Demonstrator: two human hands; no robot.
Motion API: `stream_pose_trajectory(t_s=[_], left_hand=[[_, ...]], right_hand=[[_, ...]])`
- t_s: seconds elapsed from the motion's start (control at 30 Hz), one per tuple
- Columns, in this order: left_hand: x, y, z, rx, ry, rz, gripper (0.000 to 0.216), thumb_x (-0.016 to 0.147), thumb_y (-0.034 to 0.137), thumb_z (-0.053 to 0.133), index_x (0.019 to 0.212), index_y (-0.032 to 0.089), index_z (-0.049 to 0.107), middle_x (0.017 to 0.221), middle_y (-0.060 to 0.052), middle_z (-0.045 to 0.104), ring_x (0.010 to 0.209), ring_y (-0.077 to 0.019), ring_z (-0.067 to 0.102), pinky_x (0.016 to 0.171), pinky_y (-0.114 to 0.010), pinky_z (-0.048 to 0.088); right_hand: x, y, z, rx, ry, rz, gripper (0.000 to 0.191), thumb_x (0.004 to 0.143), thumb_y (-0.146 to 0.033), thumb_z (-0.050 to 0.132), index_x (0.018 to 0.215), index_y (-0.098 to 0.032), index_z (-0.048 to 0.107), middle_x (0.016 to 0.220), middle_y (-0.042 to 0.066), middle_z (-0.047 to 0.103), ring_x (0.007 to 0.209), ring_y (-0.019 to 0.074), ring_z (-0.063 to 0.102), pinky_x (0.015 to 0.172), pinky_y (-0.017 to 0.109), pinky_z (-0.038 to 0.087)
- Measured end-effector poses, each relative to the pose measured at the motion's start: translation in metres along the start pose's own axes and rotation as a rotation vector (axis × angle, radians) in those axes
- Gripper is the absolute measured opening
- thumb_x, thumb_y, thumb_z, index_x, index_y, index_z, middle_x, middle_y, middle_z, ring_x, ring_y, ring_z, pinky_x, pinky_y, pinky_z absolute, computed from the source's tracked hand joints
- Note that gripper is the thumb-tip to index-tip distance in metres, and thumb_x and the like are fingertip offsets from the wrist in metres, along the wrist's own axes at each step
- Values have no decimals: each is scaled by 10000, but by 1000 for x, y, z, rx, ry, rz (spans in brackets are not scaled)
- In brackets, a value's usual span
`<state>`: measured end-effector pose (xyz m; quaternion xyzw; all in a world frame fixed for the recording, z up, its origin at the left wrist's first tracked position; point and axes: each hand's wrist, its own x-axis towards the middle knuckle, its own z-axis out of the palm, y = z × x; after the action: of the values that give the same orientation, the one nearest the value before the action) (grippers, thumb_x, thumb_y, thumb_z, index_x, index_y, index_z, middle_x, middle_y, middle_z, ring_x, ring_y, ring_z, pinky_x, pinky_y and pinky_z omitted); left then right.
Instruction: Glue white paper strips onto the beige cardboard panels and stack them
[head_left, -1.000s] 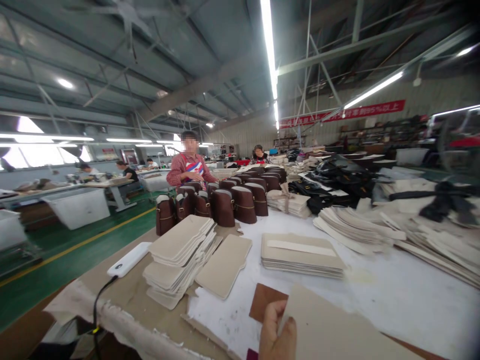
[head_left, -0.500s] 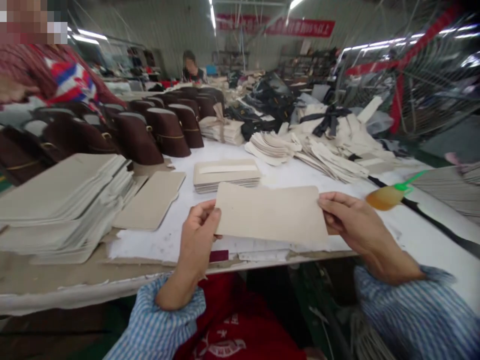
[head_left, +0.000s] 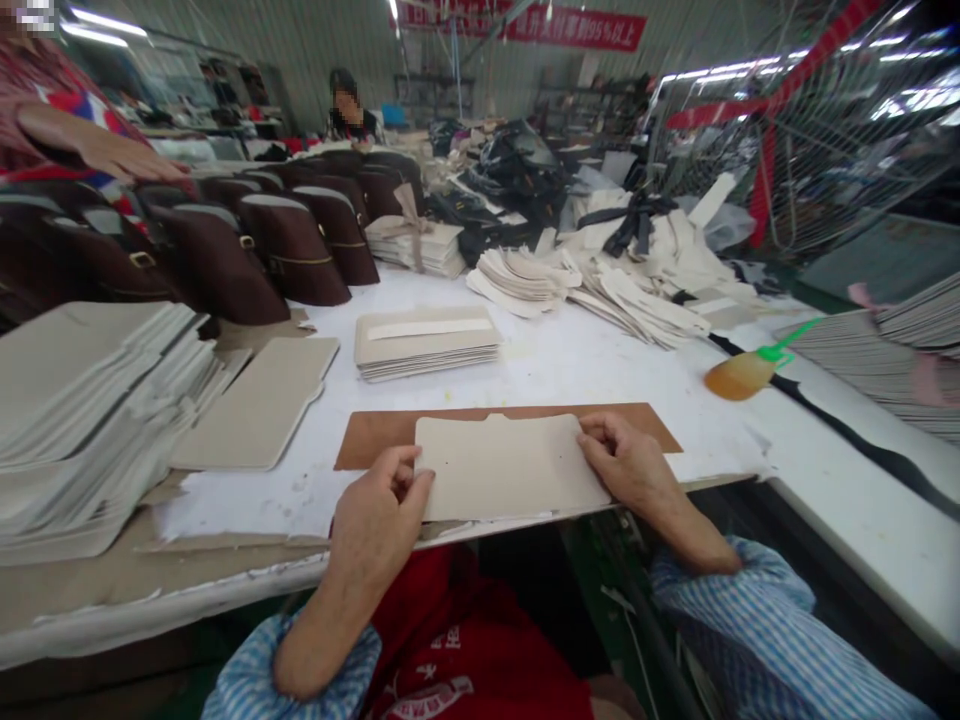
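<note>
A beige cut card panel (head_left: 506, 463) with a small tab on its top edge lies on a brown leather piece (head_left: 375, 435) at the near edge of the white table (head_left: 570, 365). My left hand (head_left: 375, 525) pinches the panel's left edge, fingers closed on it. My right hand (head_left: 630, 465) grips its right edge the same way. Both sleeves are blue-striped, over a red apron.
Stacks of beige panels (head_left: 90, 390) rise at the left, one loose panel (head_left: 259, 405) beside them, another stack (head_left: 427, 340) ahead. Brown bags (head_left: 285, 245) stand in rows behind. An orange glue bottle (head_left: 750, 370) lies at the right. A co-worker's hand (head_left: 112, 150) reaches over the bags.
The view dropped from the hall to the table. The beige panel, held up in the air half a second ago, now lies flat on the brown piece with both hands on its edges.
</note>
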<state>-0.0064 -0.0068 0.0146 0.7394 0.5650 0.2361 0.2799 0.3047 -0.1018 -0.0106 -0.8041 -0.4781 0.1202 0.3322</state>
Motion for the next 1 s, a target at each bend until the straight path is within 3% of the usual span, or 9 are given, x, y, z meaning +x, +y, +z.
stream_pose_trajectory(t_s=[0.17, 0.4, 0.7, 1.0], left_hand=[[1, -2, -2, 82, -46, 27, 399, 871, 445, 526, 1170, 233, 683, 737, 13, 714, 725, -228, 691, 710, -324, 458], [2, -4, 1, 195, -56, 13, 398, 886, 427, 504, 1188, 240, 685, 820, -5, 748, 779, -233, 705, 735, -329, 459], [-1, -8, 5, 239, 13, 64, 430, 880, 453, 493, 1170, 222, 711, 878, -42, 753, 830, -256, 714, 771, -346, 488], [7, -7, 8, 189, 114, 98, 396, 884, 441, 529, 1136, 206, 725, 879, -40, 738, 814, -234, 710, 792, -333, 518]], right_hand=[[2, -2, -2, 11, -56, -35, 226, 834, -393, 542, 882, -221, 681, 727, 23, 725, 666, 207, 666, 639, 332, 466], [-1, 0, 5, -38, 10, -123, 193, 850, -342, 528, 830, -232, 685, 696, 21, 703, 623, 199, 636, 619, 325, 443], [-4, 6, 12, -211, 55, -268, 142, 889, -208, 549, 880, -216, 690, 897, 70, 757, 785, 228, 690, 736, 344, 484], [7, 3, 12, -199, 140, -338, 161, 927, -176, 556, 888, -214, 707, 907, 61, 772, 851, 237, 716, 795, 345, 515]])
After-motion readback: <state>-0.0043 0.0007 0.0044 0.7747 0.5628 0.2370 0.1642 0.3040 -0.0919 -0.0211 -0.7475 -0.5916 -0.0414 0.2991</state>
